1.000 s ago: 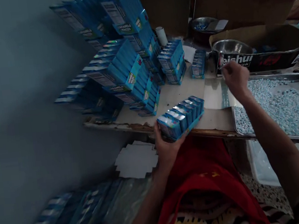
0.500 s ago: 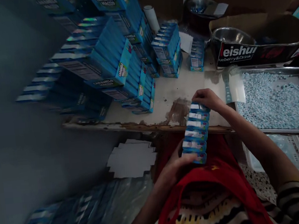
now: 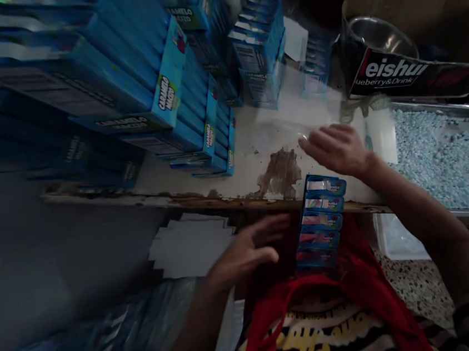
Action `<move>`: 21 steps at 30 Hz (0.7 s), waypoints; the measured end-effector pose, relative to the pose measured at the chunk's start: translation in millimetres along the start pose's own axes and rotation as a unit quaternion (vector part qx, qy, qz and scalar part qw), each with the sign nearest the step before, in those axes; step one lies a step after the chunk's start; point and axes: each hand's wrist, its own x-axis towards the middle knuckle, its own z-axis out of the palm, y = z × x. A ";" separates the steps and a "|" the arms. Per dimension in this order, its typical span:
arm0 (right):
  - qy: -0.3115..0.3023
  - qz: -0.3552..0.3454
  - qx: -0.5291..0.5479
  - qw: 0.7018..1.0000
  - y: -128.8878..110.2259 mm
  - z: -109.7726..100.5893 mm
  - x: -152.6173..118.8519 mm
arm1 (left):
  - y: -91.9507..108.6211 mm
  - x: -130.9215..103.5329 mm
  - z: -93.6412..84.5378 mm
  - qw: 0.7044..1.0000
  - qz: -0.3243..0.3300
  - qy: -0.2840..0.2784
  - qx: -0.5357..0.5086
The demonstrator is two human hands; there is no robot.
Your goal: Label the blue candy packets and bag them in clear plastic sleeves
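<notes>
Blue box of packs [image 3: 320, 222] lies across the table [image 3: 254, 165] edge, over the red apron [image 3: 362, 248], no hand on it, so it could tip or slide if its support (can't tell what) shifts. L hand [image 3: 250, 246] fingers apart, just beside; R hand [image 3: 336, 151] blurred, can't tell if gripping. Vs. prev. frame: both hands touch box there, neither now.

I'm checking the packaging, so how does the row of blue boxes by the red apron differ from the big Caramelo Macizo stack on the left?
The row of blue boxes looks one layer deep; the Caramelo Macizo stack has several. The row shows mostly box tops, while the stack also shows printed sides. The row overlaps the red apron; the stack stands on the table. Both have blue boxes side by side.
</notes>
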 end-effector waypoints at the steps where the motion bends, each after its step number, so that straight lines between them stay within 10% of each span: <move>1: -0.052 -0.029 0.004 0.998 2.9 16.1 1.9 | 16.0 6.7 -5.6 0.992 0.051 0.083 0.080; 4: -0.151 -0.028 0.025 0.988 11.4 57.1 2.1 | 59.4 47.4 -11.0 0.870 0.251 0.277 0.321; 8: -0.165 0.067 0.096 0.979 19.8 80.6 -6.1 | 83.7 125.4 -9.3 0.727 0.340 0.183 0.567; 13: -0.156 0.125 0.149 0.968 23.5 89.8 -19.3 | 72.1 167.0 -11.1 0.672 0.295 0.051 0.678; 21: -0.155 0.129 0.149 0.968 20.2 100.9 -27.3 | 69.3 166.9 -17.3 0.633 0.321 0.012 0.704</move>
